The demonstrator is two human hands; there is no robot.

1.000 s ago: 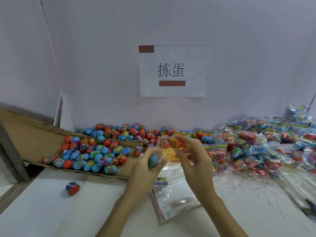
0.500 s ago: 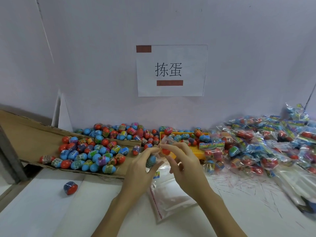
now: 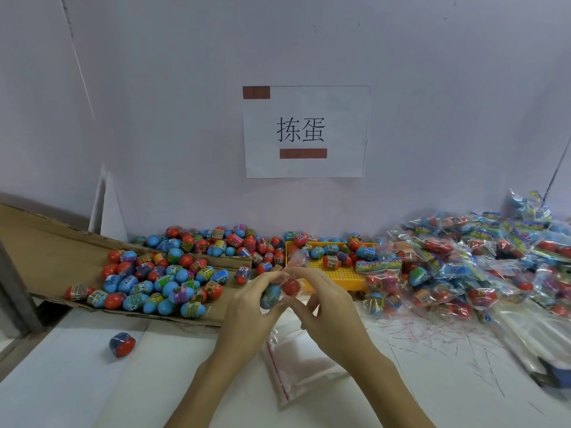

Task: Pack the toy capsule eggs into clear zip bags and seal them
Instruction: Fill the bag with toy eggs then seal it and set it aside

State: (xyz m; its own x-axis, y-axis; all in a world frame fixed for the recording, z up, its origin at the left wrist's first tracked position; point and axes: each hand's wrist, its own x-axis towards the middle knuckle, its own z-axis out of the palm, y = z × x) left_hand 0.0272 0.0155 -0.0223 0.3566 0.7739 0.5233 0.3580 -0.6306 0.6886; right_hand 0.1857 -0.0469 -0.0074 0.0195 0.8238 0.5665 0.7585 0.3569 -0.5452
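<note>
Holding a small clear bag (image 3: pixel 292 273) between them above the near middle of the table (image 3: pixel 71 375), both hands are working at its mouth: the left hand (image 3: pixel 250 307) is gripping the lower part with an egg (image 3: pixel 270 296) inside, and the right hand (image 3: pixel 324 299) is pinching the film beside a red egg (image 3: pixel 291 287), which looks to be already in the bag. The eggs are likely handling as light, hard, smooth plastic, rolling readily, while the film is thin, limp and slippery; taking it by the zip strip at the top edge seems the surest hold for sealing. To the left, a flattened cardboard sheet (image 3: pixel 46 242) is carrying a loose heap of eggs (image 3: pixel 160 279); a yellow tray (image 3: pixel 340 271) just beyond the hands is holding several more. On the right a pile of filled bags (image 3: pixel 463 267) is spreading to the edge. Empty bags (image 3: pixel 306 369) are lying beneath the wrists, and one stray egg (image 3: pixel 122 344) is sitting alone at near left.
</note>
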